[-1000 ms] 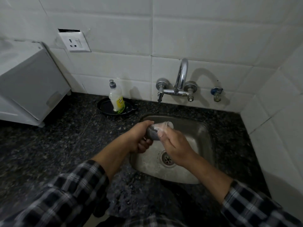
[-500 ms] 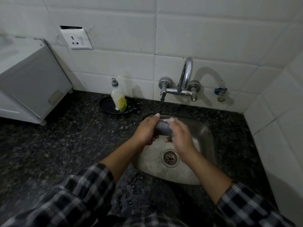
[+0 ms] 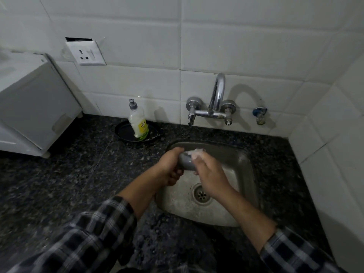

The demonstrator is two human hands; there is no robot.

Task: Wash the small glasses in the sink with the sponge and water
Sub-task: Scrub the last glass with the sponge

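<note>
My left hand [image 3: 170, 167] grips a small grey-looking glass [image 3: 186, 164], held on its side above the back left of the steel sink [image 3: 247, 164]. My right hand [image 3: 211, 175] is against the glass's right end, its fingers curled round a whitish foamy sponge [image 3: 198, 151] that presses on the glass. Both hands hide most of the glass. A thin stream of water falls from the left spout of the wall tap [image 3: 216, 99] just behind my hands.
A dish soap bottle [image 3: 137, 123] stands in a black dish [image 3: 123, 132] on the dark granite counter [image 3: 78, 174], left of the sink. A white appliance [image 3: 33, 107] sits far left. The drain [image 3: 201, 194] lies below my right hand. Tiled walls close the back and right.
My right hand has kept rubbing the sponge along the glass, first sliding over it, now back at its far end. My left hand still grips the glass in about the same place.
</note>
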